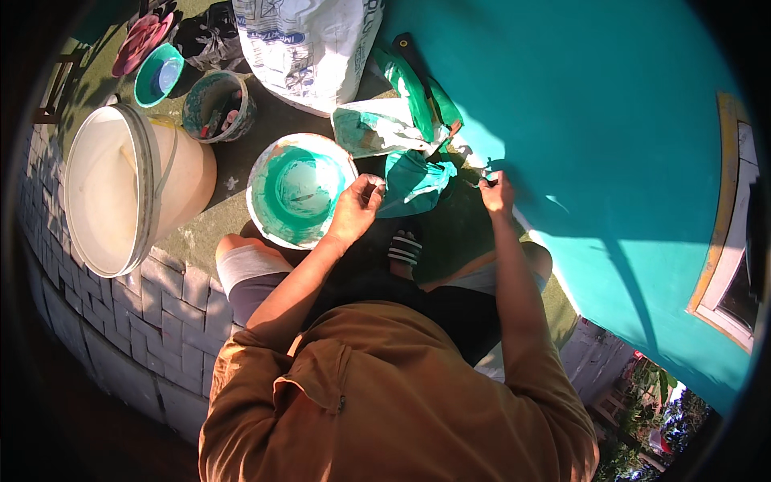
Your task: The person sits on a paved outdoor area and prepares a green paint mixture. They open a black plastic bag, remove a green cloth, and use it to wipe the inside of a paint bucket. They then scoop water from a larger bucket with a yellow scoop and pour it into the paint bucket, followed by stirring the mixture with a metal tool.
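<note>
My left hand [357,210] is raised beside the right rim of a white bucket [259,210] smeared inside with teal paint. Its fingers are curled into a pinch, and whatever lies between them is too small to name. Close to the teal wall [610,185], my right hand [496,193] pinches something small and thin that I cannot make out. Between the two hands sits a crumpled teal plastic bag [411,186], touched by neither as far as I can see. A paint-smeared white bag [373,124] and green packaging [405,92] lie just beyond it.
A large cream bucket [181,173] lies tipped at the left. Behind it stand a dirty pail [233,90] with things inside and a teal basin [152,71]. A tall white sack [309,48] rises at the back. Paving [152,321] runs along the left; a window frame [719,233] is at right.
</note>
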Demonstrator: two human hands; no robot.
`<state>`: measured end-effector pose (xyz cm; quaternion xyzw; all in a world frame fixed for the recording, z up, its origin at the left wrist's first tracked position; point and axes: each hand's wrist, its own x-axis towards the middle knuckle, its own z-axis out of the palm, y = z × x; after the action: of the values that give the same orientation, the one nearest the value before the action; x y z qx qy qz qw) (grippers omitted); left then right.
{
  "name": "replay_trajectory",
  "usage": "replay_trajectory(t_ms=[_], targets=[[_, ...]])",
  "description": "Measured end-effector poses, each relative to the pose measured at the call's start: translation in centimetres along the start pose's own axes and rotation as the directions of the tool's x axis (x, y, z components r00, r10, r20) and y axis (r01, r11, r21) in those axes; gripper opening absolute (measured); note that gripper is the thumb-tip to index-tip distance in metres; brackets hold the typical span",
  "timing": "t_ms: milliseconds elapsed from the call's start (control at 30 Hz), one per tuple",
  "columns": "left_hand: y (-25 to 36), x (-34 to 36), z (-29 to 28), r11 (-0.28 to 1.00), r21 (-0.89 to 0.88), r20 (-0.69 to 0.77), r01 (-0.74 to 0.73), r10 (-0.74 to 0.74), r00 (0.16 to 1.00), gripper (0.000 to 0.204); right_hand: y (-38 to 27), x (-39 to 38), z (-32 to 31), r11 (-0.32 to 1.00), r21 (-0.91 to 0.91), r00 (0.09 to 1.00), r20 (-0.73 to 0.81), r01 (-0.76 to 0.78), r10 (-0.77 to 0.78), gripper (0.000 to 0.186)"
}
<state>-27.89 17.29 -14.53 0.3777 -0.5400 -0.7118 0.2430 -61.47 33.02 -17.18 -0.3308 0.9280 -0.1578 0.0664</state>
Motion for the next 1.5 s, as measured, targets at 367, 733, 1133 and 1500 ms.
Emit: replay_trajectory(t_ms=[367, 733, 1133, 1500], targets=[[-1.8, -1.2, 0.7, 0.999, -0.016, 0.061, 0.039, -0.038, 0.997, 0.008, 1.6, -2.5, 2.1, 0.927, -0.267, 0.866, 0.356, -0.265, 0.350, 0.035], [-1.6, -1.1, 0.8, 0.992, 0.100, 0.029, 0.075, -0.079, 0.996, 0.008, -3.5, -3.7, 4.6, 0.866, 0.254, 0.818, 0.515, -0.431, 0.257, 0.043], [-1.4, -1.6, 1.0, 0.987, 0.159, 0.032, 0.036, -0.041, 0.999, 0.011, -5.7, -6.7, 8.4, 0.896, 0.437, 0.992, -0.051, -0.083, 0.117, 0.026], [-2.5, -2.6, 0.6, 0.970, 0.215, 0.048, 0.111, -0.124, 0.991, 0.016, -8.5, -7.8, 5.2, 0.778, 0.623, 0.992, 0.027, 0.077, -0.120, 0.016]])
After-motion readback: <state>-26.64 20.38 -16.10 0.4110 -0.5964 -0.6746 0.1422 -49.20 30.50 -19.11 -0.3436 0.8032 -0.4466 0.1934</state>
